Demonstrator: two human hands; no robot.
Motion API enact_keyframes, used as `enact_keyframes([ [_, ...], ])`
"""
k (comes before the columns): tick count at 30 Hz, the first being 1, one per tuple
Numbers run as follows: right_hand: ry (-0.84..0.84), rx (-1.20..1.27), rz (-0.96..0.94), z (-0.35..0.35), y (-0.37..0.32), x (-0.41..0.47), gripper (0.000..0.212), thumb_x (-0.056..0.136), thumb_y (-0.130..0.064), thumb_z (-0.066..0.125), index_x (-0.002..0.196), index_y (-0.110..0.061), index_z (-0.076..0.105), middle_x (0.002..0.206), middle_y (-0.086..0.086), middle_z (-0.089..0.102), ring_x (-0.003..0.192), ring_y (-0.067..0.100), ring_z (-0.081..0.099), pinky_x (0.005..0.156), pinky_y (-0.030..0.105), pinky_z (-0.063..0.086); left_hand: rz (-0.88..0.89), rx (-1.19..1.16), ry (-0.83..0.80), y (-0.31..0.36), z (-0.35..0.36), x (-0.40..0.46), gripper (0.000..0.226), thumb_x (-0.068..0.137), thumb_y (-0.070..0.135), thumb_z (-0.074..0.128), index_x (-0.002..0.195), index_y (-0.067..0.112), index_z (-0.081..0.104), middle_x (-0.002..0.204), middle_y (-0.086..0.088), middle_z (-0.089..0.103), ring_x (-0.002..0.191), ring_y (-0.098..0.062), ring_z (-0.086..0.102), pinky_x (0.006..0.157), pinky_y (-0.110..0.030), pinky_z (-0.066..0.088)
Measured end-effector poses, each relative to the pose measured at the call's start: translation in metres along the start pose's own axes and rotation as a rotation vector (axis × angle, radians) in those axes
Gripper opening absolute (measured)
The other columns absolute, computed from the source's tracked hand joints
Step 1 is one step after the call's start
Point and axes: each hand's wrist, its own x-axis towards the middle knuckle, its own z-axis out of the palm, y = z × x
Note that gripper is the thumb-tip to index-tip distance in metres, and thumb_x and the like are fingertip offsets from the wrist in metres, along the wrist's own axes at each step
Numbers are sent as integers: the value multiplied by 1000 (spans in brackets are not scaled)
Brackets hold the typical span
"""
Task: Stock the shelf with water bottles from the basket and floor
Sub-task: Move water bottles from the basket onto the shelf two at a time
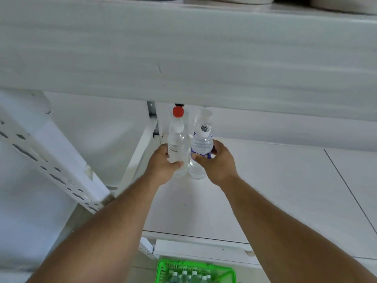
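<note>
Our left grip (163, 162) is wrapping closed around a clear bottle with a white cap (177, 148), fingers curled round its body, thumb in front; our right grip (214, 160) is closing the same way round a bottle with a purple-and-white label (202, 145), fingertips pinching its label band. We are holding both bottles upright, touching each other side by side, on the white shelf board (265, 190), near its back left corner. We cannot tell whether their bases are fully resting on the board, since our hands are hiding part of them. Just behind the white-capped bottle, a red-capped bottle (178, 111) is standing against the back of the shelf, and behind the labelled bottle another clear bottle (205, 114) is showing dimly, its top blurred under the upper shelf (183, 58), which is hanging over all four. Left of the bottles a perforated white upright (51, 172) is slanting across the view. Below the front edge of the shelf board, a green basket (163, 268) is sitting on the floor, carrying several more white-capped bottles (188, 276) standing close together
</note>
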Motion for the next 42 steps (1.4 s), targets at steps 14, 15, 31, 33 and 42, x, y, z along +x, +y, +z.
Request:
enact_keyframes([
  [14, -15, -146, 232, -12, 4, -29, 89, 82, -47, 75, 153, -17, 31, 154, 1, 41, 136, 19, 45, 90, 27, 43, -14, 208, -30, 8, -7, -67, 67, 84, 24, 71, 143, 14, 41, 142, -5, 52, 112, -7, 51, 85, -18, 40],
  [15, -18, -167, 245, -13, 5, -37, 90, 84, -47, 73, 155, -17, 27, 156, 1, 39, 138, 19, 43, 94, 28, 42, -2, 240, -37, 9, -8, -75, 65, 84, 25, 70, 142, 14, 42, 141, -7, 53, 107, -6, 50, 83, -16, 40],
  [31, -326, -912, 24, -15, 17, -184, 86, 93, -58, 49, 158, -13, 15, 166, 8, 12, 153, 24, 5, 121, 36, 9, 171, 969, -371, 20, -16, -203, 74, 93, 35, 53, 156, 25, 16, 166, -1, 4, 150, -23, 12, 115, -42, 26],
  [33, -347, -943, -5, -20, 16, -198, 85, 94, -58, 47, 158, -13, 13, 166, 8, 11, 153, 24, 4, 121, 35, 8, 165, 976, -357, 19, -14, -222, 74, 93, 36, 55, 155, 25, 17, 166, -1, 5, 150, -22, 13, 115, -41, 27],
  [42, -413, -1018, -128, -50, 63, -295, 81, 94, -59, 46, 154, -10, 22, 162, 10, 24, 149, 26, 18, 118, 38, 16, 86, 1037, -379, -1, 10, -325, 70, 89, 36, 55, 152, 26, 27, 164, -1, 19, 145, -25, 27, 112, -43, 34],
])
